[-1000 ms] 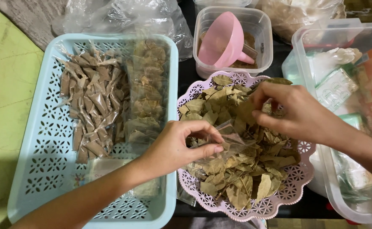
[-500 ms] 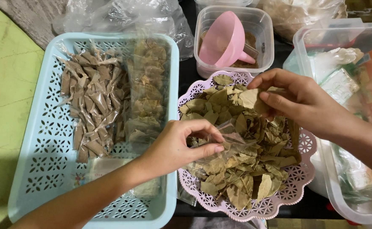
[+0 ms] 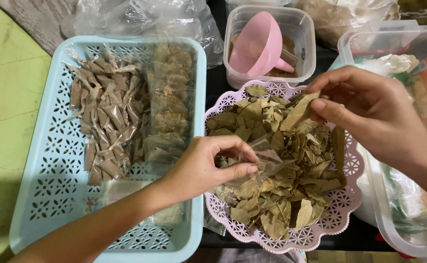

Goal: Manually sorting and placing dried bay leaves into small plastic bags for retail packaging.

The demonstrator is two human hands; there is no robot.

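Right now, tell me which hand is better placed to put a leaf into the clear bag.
Right. The right hand already pinches a dried leaf above the pink basket, close to the small clear bag, which the left hand is busy holding open.

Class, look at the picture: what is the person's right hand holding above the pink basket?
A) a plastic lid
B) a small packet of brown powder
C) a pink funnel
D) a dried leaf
D: the right hand pinches a dried leaf over the pink basket of leaves, while the pink funnel sits untouched in its clear tub.
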